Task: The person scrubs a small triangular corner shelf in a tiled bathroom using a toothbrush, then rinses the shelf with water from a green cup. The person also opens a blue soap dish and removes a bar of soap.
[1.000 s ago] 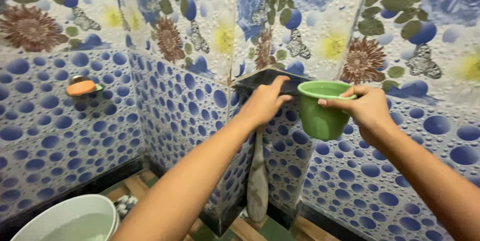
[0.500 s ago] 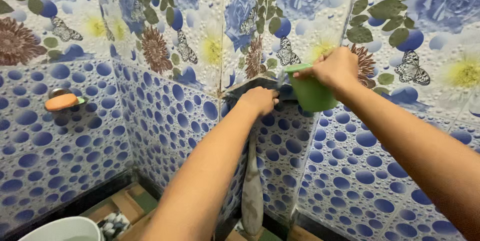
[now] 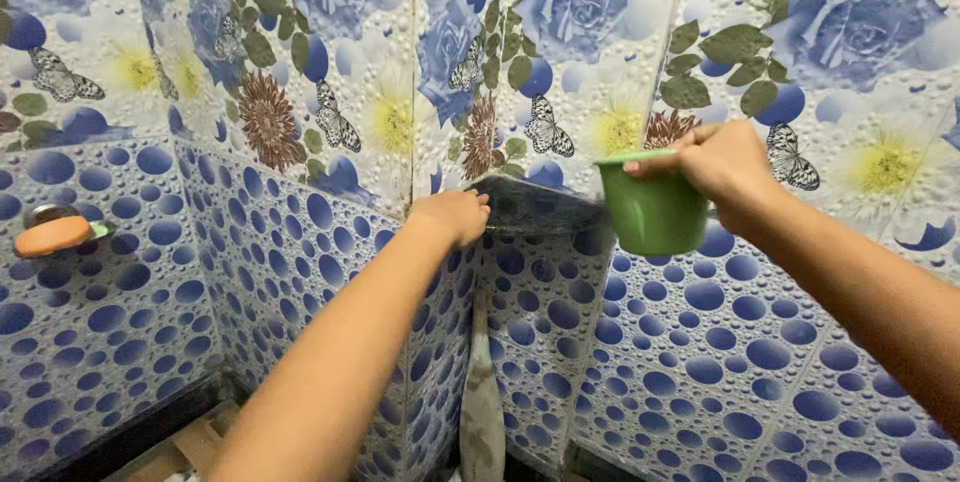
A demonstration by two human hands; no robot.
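green mug (image 3: pixel 652 210) shifted right | left hand (image 3: pixel 452 215) at shelf (image 3: pixel 530 204) edge

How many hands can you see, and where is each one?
2. The left hand rests on the left end of the dark corner shelf. The right hand grips the rim of a green cup just right of the shelf.

Home bathroom — floral wall tiles (image 3: pixel 600 22), soap dish (image 3: pixel 55 234), corner shelf (image 3: pixel 535 207).
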